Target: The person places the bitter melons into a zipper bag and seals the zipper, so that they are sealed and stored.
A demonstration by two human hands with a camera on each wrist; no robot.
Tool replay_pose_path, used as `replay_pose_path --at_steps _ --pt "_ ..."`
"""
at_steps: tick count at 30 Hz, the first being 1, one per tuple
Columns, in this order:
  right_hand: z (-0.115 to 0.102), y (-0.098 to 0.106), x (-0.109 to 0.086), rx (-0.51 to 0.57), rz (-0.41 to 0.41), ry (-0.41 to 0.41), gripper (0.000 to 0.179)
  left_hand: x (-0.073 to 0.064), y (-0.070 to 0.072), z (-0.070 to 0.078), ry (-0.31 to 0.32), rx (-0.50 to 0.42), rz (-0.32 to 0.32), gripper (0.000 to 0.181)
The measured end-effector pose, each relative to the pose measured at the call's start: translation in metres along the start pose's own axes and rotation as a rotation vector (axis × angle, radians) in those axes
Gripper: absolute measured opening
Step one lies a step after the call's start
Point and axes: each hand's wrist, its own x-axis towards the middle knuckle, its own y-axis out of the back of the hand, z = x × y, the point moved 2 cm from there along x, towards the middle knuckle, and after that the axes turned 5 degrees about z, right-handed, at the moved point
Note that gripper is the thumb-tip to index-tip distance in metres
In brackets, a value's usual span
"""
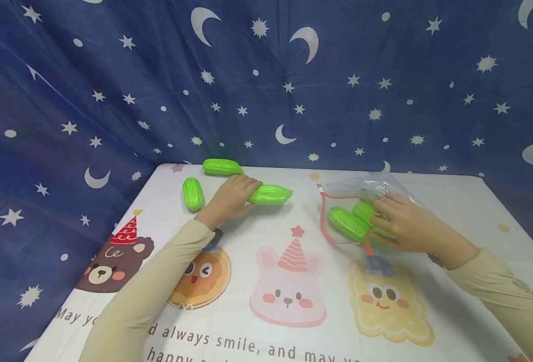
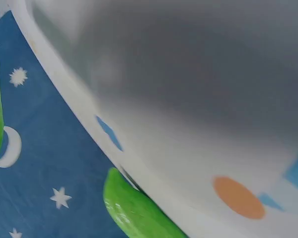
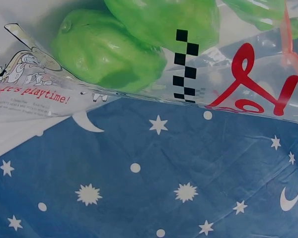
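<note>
My left hand (image 1: pixel 234 197) grips a green cucumber-shaped toy (image 1: pixel 271 195) by its left end, its tip pointing right, over the table. Two similar green toys lie nearby: one (image 1: pixel 193 194) left of the hand, another (image 1: pixel 222 167) behind it at the far edge. On the right, my right hand (image 1: pixel 404 221) holds a clear plastic bag (image 1: pixel 336 188) with red trim; its fingertips are partly hidden by the bag. Several green toys (image 1: pixel 349 223) lie inside. The right wrist view shows the bag's printed side (image 3: pixel 35 96) with green toys (image 3: pixel 109 54) behind the plastic.
A white tablecloth (image 1: pixel 289 301) with printed animal faces and lettering covers the table. Behind and to the left hangs a dark blue curtain (image 1: pixel 257 100) with moons and stars, meeting the table's far edge.
</note>
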Motion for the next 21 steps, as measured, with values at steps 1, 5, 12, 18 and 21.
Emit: replay_pose_path --at_steps 1,5,12,18,21 --pt "0.0 0.0 0.0 0.006 0.002 -0.001 0.039 0.001 0.001 0.003 -0.008 -0.004 0.007 0.052" --pt "-0.001 0.0 0.001 0.027 0.012 0.0 0.038 0.003 0.006 0.014 -0.036 -0.022 0.022 0.052" --pt "-0.002 0.0 0.001 0.04 0.03 0.014 0.036 0.005 0.01 0.033 -0.098 -0.035 0.05 0.052" --pt "-0.002 0.0 0.001 0.044 0.025 0.011 0.037 0.009 0.013 0.049 -0.156 -0.043 0.063 0.049" --pt "-0.002 0.0 0.001 0.049 0.036 0.012 0.038 0.011 0.014 0.056 -0.18 -0.049 0.062 0.048"
